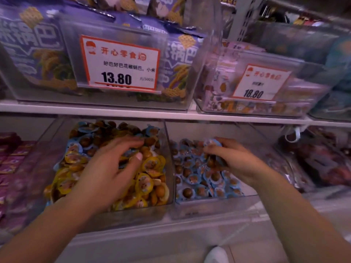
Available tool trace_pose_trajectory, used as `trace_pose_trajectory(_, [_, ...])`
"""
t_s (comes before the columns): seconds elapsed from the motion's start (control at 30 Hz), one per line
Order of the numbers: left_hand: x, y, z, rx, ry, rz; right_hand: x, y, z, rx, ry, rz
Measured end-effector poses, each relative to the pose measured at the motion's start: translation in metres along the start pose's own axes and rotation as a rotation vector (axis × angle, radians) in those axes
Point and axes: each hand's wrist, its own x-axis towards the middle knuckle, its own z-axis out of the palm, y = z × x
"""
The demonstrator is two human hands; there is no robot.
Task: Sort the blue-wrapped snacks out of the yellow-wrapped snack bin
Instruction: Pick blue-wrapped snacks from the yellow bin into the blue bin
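Two bare forearms reach in from the bottom of the view, and both hands are busy. The left hand (112,164) lies spread over the yellow-wrapped snack bin (167,186), fingers loosely bent and raking through the heap; whether it has pinched anything, I cannot tell. The right hand (226,158) is over in the neighbouring blue bin (214,204), fingers curled around a small clutch of blue-wrapped snacks (213,144). So a handful looks to be landing where it belongs. Plenty left, though: more blue wrappers (76,149) sit along the back and left side of the yellow bin, mixed among the yellow-wrapped snacks (144,183). I'd call this partway through, several more handfuls to go.
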Motion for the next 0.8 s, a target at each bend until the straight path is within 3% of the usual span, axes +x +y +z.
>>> trace_pose_trajectory(0.13, [-0.001,0.0,-0.006,0.091,0.002,0.034,0.004,0.024,-0.044,-0.419,-0.046,0.133])
trace_pose_trajectory(0.2, [-0.002,0.0,-0.011,0.136,0.004,0.057,0.009,0.026,-0.048,-0.47,0.016,0.105])
trace_pose_trajectory(0.37, [-0.01,-0.013,-0.039,0.333,0.067,0.12,0.026,0.013,-0.016,-0.303,0.227,-0.167])
trace_pose_trajectory(0.5, [-0.027,-0.031,-0.076,0.448,0.153,0.067,0.017,-0.003,0.047,-0.34,0.245,-0.516])
trace_pose_trajectory(0.63, [-0.051,-0.052,-0.106,0.425,0.162,-0.03,-0.01,-0.016,0.13,-0.484,0.116,-0.786])
trace_pose_trajectory(0.8, [-0.073,-0.069,-0.122,0.333,0.227,-0.072,-0.008,-0.022,0.229,-0.696,-0.23,-0.78])
